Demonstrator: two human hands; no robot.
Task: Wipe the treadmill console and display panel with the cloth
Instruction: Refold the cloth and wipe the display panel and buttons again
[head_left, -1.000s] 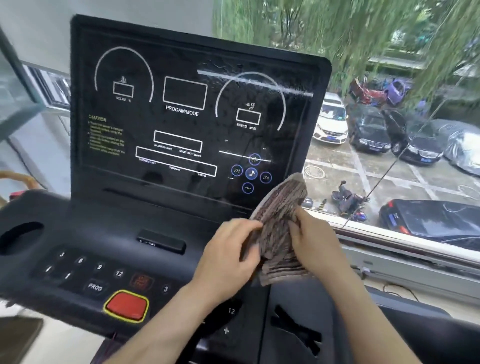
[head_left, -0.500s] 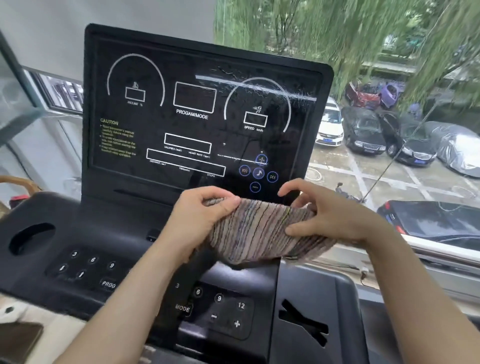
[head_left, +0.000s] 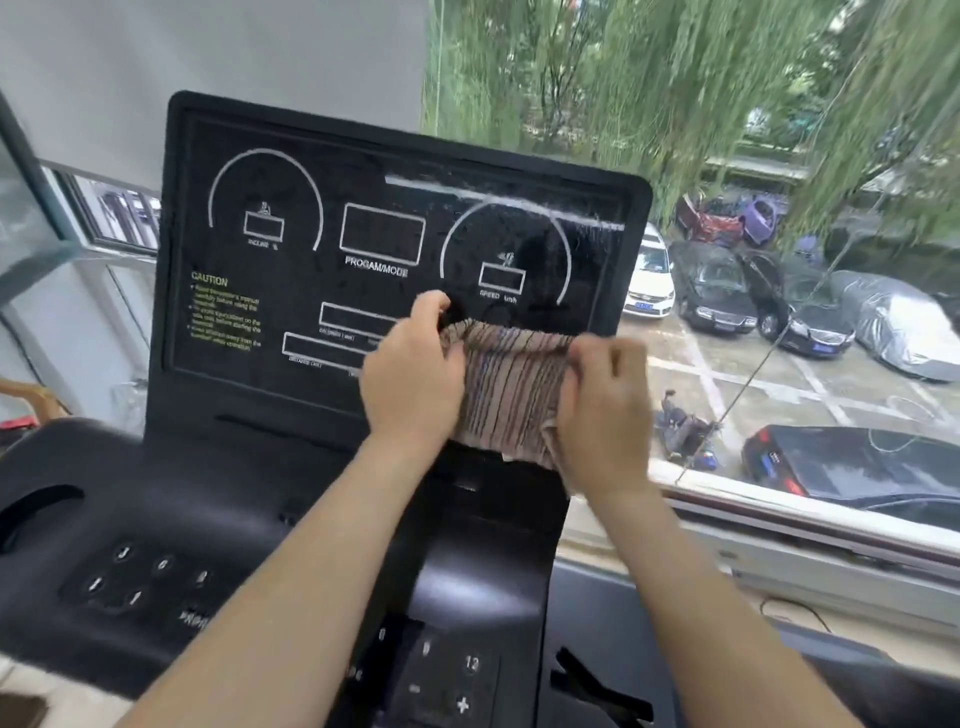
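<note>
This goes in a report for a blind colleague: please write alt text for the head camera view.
A person's left hand and right hand grip a striped cloth stretched between them, in front of the lower right of a black treadmill display panel. Below is the console with number buttons; the window on the right shows parked cars and willow trees.

The display panel (head_left: 363, 156) reads "INCLINE %" at upper left, "PROGAM/MODE" at centre, "SPEED km/h" to the right and yellow "CAUTION" by its left edge. The console (head_left: 171, 499) bears 3, 6, 12 and "+".
</note>
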